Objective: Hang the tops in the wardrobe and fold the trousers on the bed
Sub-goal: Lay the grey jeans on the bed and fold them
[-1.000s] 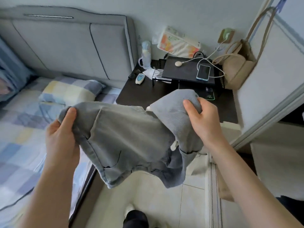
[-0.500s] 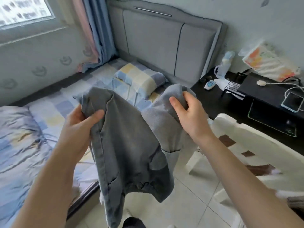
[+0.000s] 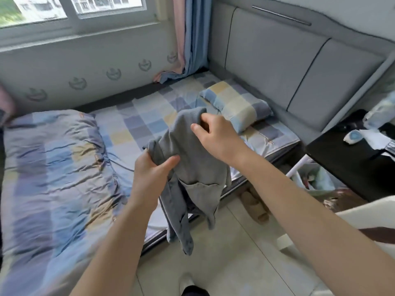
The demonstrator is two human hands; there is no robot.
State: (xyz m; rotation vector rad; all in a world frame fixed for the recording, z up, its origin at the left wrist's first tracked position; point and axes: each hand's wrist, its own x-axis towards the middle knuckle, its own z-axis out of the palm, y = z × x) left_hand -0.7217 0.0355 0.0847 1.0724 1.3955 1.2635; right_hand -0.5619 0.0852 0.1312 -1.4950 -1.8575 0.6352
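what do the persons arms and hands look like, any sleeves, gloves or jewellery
Both forearms are bare as far as the frame shows; no sleeve edge appears on either. The left hand and right hand wear no gloves. No watch, bracelet or ring shows on the visible sides of wrists and fingers. Nails look short and unpainted, though blur hides fine detail.

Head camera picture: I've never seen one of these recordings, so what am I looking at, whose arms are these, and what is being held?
No machine here: a person wears a wide-angle camera on the head, looking forward and down, so the two bare arms are their own. The left hand and the right hand both grip grey trousers, which hang bunched above the floor at the edge of the bed. On the bed lie a crumpled checked quilt and a pillow by the headboard. At right stands a dark table with small items. A window is behind the bed. The trousers are not yet folded.
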